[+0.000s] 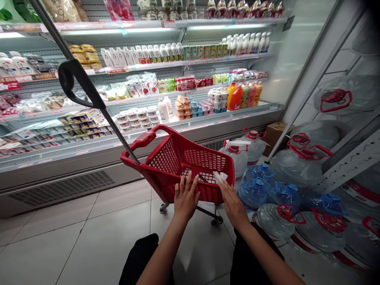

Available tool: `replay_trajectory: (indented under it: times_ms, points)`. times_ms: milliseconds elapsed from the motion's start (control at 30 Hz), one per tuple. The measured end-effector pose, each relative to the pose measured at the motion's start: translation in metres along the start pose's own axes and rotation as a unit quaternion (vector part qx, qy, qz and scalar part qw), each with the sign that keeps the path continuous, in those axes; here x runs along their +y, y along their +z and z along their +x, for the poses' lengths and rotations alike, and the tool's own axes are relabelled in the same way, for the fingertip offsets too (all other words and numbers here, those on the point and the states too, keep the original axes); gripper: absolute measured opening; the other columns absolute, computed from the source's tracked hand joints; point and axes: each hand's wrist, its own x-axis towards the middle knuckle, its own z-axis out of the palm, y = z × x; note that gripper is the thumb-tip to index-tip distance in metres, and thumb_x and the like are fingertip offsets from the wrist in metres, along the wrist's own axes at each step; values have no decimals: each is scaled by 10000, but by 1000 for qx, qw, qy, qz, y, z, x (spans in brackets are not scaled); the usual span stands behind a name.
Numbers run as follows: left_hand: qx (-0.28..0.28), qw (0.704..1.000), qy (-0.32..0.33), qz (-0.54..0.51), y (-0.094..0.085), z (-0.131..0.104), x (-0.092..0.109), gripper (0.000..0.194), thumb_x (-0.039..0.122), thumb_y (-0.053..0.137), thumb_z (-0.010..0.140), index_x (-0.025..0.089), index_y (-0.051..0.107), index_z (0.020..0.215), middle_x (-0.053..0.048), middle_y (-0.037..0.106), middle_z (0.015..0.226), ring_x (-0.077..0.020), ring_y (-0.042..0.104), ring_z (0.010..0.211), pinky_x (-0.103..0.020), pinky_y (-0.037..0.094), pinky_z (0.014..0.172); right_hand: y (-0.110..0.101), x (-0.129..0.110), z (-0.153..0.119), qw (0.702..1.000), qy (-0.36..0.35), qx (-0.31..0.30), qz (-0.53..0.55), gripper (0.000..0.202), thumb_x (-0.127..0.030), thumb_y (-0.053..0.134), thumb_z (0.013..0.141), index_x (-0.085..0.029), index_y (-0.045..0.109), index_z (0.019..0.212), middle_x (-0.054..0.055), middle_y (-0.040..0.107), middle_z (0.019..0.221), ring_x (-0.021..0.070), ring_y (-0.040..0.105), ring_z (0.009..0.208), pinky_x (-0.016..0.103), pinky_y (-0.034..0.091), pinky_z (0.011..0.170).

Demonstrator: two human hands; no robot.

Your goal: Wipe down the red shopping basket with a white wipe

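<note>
A red plastic shopping basket on wheels (166, 168) stands on the tiled floor in front of me, its long black pull handle (80, 83) raised up to the left. My left hand (185, 198) is spread flat against the basket's near wall, fingers apart, holding nothing. My right hand (231, 202) is at the basket's right rim and pinches a small white cloth or wipe (220, 177) against it. My knees in dark trousers show at the bottom.
An open refrigerated display (142, 130) with shelves of yoghurt, milk bottles and juice bottles (243, 95) runs behind the basket. Several large water jugs (267, 190) with red and blue caps are piled on the floor to the right, beside a metal rack (353, 162).
</note>
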Motion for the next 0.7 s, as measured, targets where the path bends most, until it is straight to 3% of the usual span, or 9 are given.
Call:
replay_trajectory:
  times_ms: [100, 200, 333, 467, 600, 700]
  points:
    - [-3, 1000, 3, -2, 2, 0, 4, 735, 511, 524, 1027, 379, 190, 1668, 4, 239, 1743, -323, 329, 1554, -500, 306, 1189, 23, -39, 20, 999, -42, -3, 2, 737, -54, 239, 1023, -288, 59, 1698, 48, 308, 1720, 185, 280, 1588, 484, 322, 1281]
    - [-3, 1000, 28, -7, -1, 3, -8, 723, 494, 495, 1044, 354, 174, 1676, -8, 261, 1732, -292, 360, 1540, -486, 216, 1247, 32, -55, 29, 997, -80, 3, -19, 789, -17, 265, 985, -268, 31, 1696, 55, 327, 1711, 182, 294, 1582, 463, 340, 1276]
    - [27, 999, 24, -8, -15, 12, -48, 703, 487, 493, 1050, 330, 213, 1675, -44, 282, 1725, -274, 339, 1561, -507, 55, 1301, 12, -28, 9, 996, -74, 16, -52, 824, 17, 254, 943, -273, 84, 1696, 44, 364, 1695, 191, 334, 1567, 467, 335, 1281]
    - [38, 999, 1, 11, -27, 18, -80, 598, 361, 481, 1053, 363, 347, 1636, -26, 342, 1707, -312, 310, 1577, -579, 66, 1293, -7, 9, -19, 997, -14, 29, -76, 794, -5, 238, 967, -280, 92, 1698, 42, 384, 1685, 209, 369, 1551, 496, 307, 1293]
    - [34, 999, -23, -5, -26, 18, -74, 596, 359, 477, 1045, 353, 370, 1631, -43, 396, 1682, -321, 348, 1558, -551, 191, 1259, 0, 22, -14, 996, 26, 49, -69, 736, -65, 254, 1011, -280, 111, 1700, 52, 355, 1698, 238, 341, 1565, 528, 328, 1278]
    - [28, 999, -43, -7, -25, 18, -57, 617, 405, 488, 1036, 334, 366, 1637, -38, 363, 1698, -340, 320, 1566, -540, 247, 1227, 18, 8, 12, 996, 15, 63, -55, 734, -64, 264, 1015, -283, 113, 1700, 64, 372, 1690, 236, 339, 1566, 539, 344, 1265]
